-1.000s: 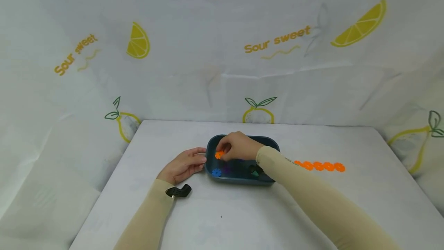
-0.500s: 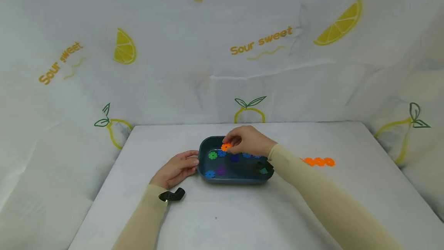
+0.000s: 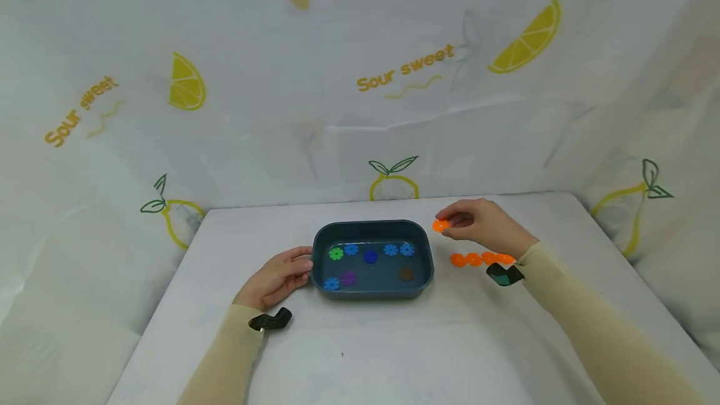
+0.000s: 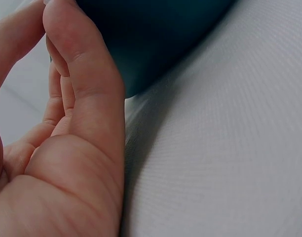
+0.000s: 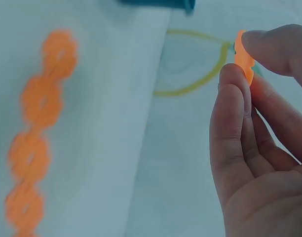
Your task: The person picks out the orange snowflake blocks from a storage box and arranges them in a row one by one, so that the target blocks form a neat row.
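Note:
Between thumb and fingers, my right hand (image 3: 478,225) pinches an orange snowflake-shaped plastic disc (image 3: 441,225), held up to the right of the tray. The right wrist view shows that disc (image 5: 244,57) edge-on at the fingertips. Below this hand, a row of linked orange discs (image 3: 474,259) lies on the table, partly covered by the wrist strap. My left hand (image 3: 281,277) rests on the table with its fingertips at the left wall of a dark blue-green tray (image 3: 371,294). Inside lie loose discs: a green one (image 3: 335,254), a purple one (image 3: 348,278), a brown one (image 3: 406,274) and several blue ones.
The white table (image 3: 360,355) ends at the back against a hanging cloth (image 3: 270,142) printed with lemons. Black straps with cameras sit on the left wrist (image 3: 270,319) and the right wrist (image 3: 505,274).
The right hand has lifted the orange disc out of the tray and carried it right, past the rim, above the row. The left hand stays at the tray; the head view has shifted slightly.

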Motion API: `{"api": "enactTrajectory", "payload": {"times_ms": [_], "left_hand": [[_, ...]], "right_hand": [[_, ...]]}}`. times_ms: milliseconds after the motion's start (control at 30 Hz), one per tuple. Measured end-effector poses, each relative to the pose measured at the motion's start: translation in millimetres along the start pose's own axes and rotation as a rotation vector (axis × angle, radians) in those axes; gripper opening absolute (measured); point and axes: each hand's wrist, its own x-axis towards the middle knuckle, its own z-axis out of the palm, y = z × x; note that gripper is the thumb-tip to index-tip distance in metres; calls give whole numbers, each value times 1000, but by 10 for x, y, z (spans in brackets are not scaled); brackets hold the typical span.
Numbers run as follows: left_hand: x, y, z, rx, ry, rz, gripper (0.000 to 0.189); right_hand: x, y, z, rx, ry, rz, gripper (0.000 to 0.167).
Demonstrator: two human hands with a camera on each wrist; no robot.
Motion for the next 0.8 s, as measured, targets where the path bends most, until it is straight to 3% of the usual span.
{"api": "enactTrajectory", "payload": {"times_ms": [233, 433, 567, 800], "left_hand": [[-26, -7, -16, 0, 5, -7, 54], [-19, -6, -13, 7, -5, -1, 54], [-18, -1, -9, 6, -9, -1, 52], [-22, 30, 16, -7, -15, -6, 56]], "right_hand": [[-496, 656, -342, -120, 75, 121, 42], [-768, 1149, -478, -186, 106, 174, 42], [-846, 1344, -500, -169, 97, 218, 45], [-899, 1484, -488, -178, 109, 263, 49]]}}
